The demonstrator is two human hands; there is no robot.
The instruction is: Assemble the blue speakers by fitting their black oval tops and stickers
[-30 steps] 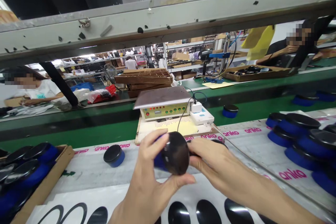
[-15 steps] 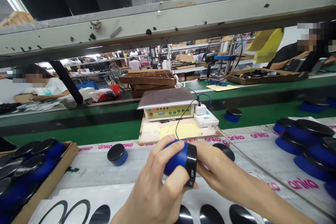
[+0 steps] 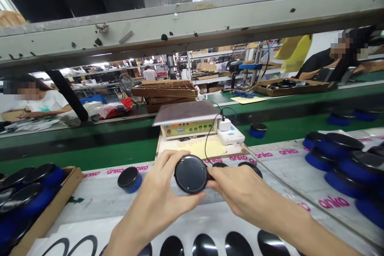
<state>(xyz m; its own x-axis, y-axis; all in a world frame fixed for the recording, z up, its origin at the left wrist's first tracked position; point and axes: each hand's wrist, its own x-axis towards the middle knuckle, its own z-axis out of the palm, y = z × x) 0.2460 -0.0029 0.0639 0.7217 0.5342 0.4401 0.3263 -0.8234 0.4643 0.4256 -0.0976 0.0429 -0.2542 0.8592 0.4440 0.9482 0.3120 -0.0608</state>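
Observation:
My left hand [image 3: 163, 192] is curled around a round blue-and-black device [image 3: 191, 174], thumb below and fingers over the top. Its flat black face with small screw-like dots points toward me, and the blue body is hidden behind. At its right edge my right hand [image 3: 232, 186] pinches a small black plug-like piece [image 3: 211, 173], mostly covered by the fingers. A thin black cable [image 3: 206, 144] runs down from a white adapter and vanishes near that hand. Beneath the hands, several black discs [image 3: 207, 245] lie on a white sheet.
A control box [image 3: 189, 122] with lit indicators stands ahead, beside a white power strip [image 3: 231, 135]. More blue-and-black devices fill a cardboard box [image 3: 60, 196] at left and a pile [image 3: 342, 164] at right. A grey cable [image 3: 288, 180] crosses the bench. Co-workers sit beyond the green belt [image 3: 126, 148].
The device has turned from showing its side with ON/OFF lettering to showing its flat black face. My left fingers have shifted to its rim. Another red light shows on the control box.

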